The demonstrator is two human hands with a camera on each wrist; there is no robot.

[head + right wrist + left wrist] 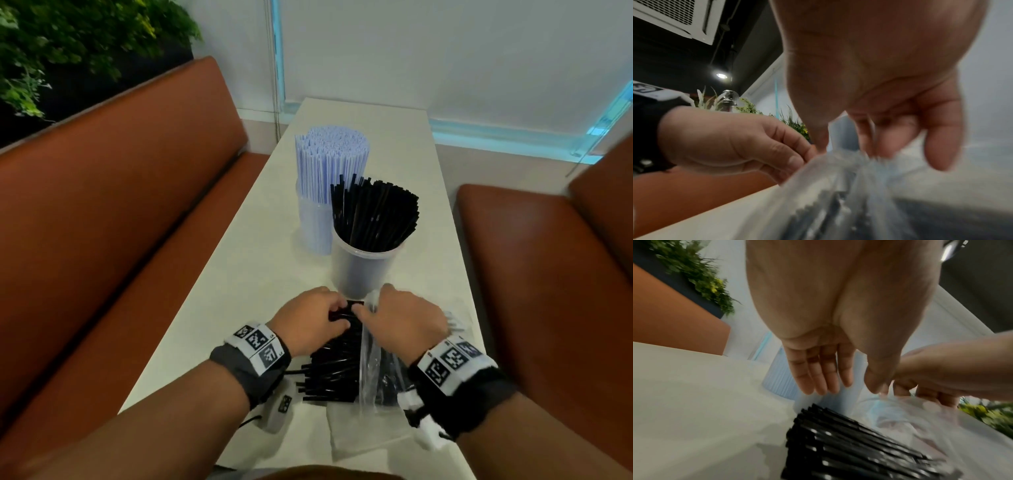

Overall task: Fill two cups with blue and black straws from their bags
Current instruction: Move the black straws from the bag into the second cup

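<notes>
Two clear cups stand mid-table. The far cup (pixel 313 226) is packed with blue straws (pixel 330 161); the near cup (pixel 363 270) holds black straws (pixel 376 212). In front of it a bundle of loose black straws (pixel 335 370) (pixel 849 443) lies flat, half out of a clear plastic bag (pixel 373 370) (pixel 920 415) (pixel 838 186). My left hand (pixel 318 318) (pixel 818 369) (pixel 725 142) hovers over the straw ends, fingers fairly straight, thumb by the bag's mouth. My right hand (pixel 394 315) (pixel 890 121) (pixel 941 369) pinches the bag's bunched edge.
The narrow white table (pixel 239 291) runs away from me to a pale wall. Brown padded benches flank it on the left (pixel 120 205) and right (pixel 531 257). Green plants (pixel 68 41) sit behind the left bench. A flat clear sheet or bag (pixel 359 435) lies at the near edge.
</notes>
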